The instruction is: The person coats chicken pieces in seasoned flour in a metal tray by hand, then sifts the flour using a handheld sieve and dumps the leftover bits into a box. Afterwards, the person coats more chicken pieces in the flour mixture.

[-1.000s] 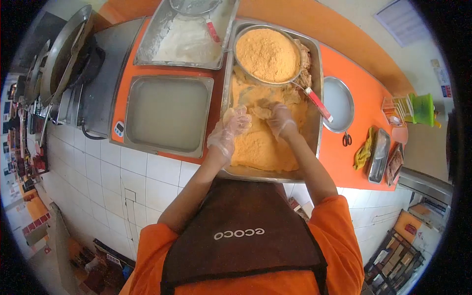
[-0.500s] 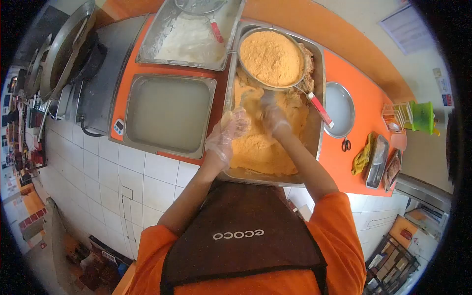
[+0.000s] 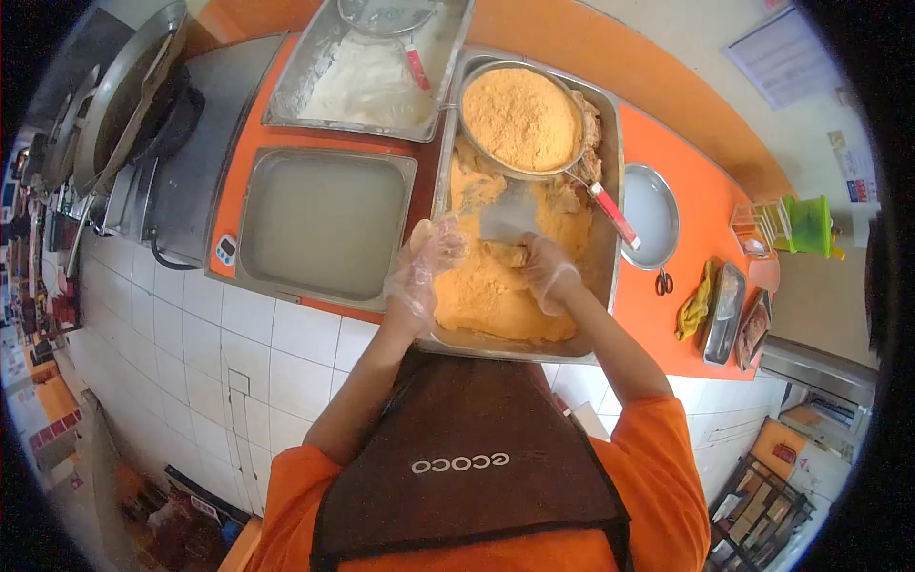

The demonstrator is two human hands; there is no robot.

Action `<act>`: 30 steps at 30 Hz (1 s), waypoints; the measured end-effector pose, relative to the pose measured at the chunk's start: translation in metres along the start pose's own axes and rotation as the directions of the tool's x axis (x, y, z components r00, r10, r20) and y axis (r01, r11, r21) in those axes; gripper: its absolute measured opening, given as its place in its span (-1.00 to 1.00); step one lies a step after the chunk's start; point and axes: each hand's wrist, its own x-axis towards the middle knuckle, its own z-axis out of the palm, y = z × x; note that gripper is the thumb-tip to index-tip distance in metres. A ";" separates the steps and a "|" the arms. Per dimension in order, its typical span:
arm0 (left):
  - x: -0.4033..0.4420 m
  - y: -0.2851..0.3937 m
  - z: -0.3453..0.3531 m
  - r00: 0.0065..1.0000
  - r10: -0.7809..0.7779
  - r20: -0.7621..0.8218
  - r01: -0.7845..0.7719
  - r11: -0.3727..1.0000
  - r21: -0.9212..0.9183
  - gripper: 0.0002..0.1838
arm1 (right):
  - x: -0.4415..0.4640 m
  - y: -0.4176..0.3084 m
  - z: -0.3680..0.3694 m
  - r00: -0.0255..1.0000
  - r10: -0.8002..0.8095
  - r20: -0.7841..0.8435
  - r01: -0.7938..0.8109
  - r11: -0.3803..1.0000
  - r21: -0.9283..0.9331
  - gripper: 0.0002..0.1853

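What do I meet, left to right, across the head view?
Wok → digital timer → tray of cloudy liquid → gloved left hand → gloved right hand → round metal bowl → narrow metal pan → green plastic container.

Kitchen, commercial in character; orange worktop (image 3: 658, 334) set with large catering-size steel vessels: one deep tray (image 3: 611, 143) spread with orange powder (image 3: 496, 296), one pan (image 3: 348, 131) of white powder, one pan (image 3: 310, 291) of cloudy liquid; red-handled sieve (image 3: 615, 217), heaped; digital timer (image 3: 225, 250); large wok (image 3: 114, 114) at left; white tiles (image 3: 300, 334) below; worker wearing lettered dark apron (image 3: 467, 505) and clear plastic gloves (image 3: 414, 286).
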 end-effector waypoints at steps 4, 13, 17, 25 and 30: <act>0.000 0.001 0.000 1.000 0.031 0.001 -0.031 0.999 0.008 -0.50 | -0.005 -0.053 -0.053 0.984 0.105 -0.140 -0.093 0.992 0.091 -0.66; -0.004 0.001 -0.005 0.995 -0.089 0.032 0.093 0.987 -0.132 -0.51 | 0.025 -0.043 0.004 0.996 -0.057 -0.066 0.032 0.946 -0.324 -0.65; -0.009 -0.003 0.007 1.000 -0.001 0.023 0.002 0.999 -0.054 -0.47 | 0.017 -0.051 0.072 0.968 -0.225 0.111 0.249 0.813 -0.527 -0.66; -0.002 -0.010 0.006 0.988 -0.098 0.122 0.083 0.989 0.123 -0.43 | 0.003 -0.042 -0.016 0.993 -0.020 0.119 0.074 0.881 -0.467 -0.66; 0.012 -0.036 0.015 0.977 -0.188 0.098 -0.020 0.376 0.926 -0.48 | -0.005 0.016 -0.019 0.990 0.142 -0.005 -0.116 0.793 -0.598 -0.64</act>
